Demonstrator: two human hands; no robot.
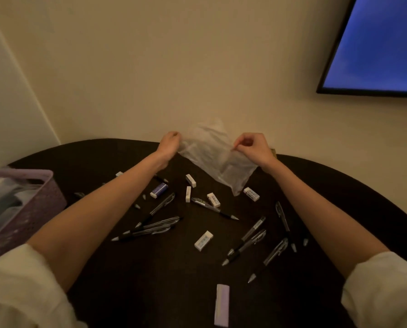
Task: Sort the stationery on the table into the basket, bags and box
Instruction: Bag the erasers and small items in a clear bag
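Above the far side of the dark table (174, 280), my left hand (170, 144) and my right hand (253, 146) each pinch an edge of a clear plastic bag (214, 157), which hangs between them. Below it, several black pens (157, 227) and white erasers (203, 240) lie scattered on the table. One eraser has a blue sleeve (159, 190). A pale purple box (222, 304) lies near the front edge. A purple basket (20, 209) stands at the left.
The basket holds pale and dark items that I cannot make out. A wall rises just behind the table. A screen (382, 48) lit blue hangs at the upper right. Small pen caps (305, 242) lie among the pens.
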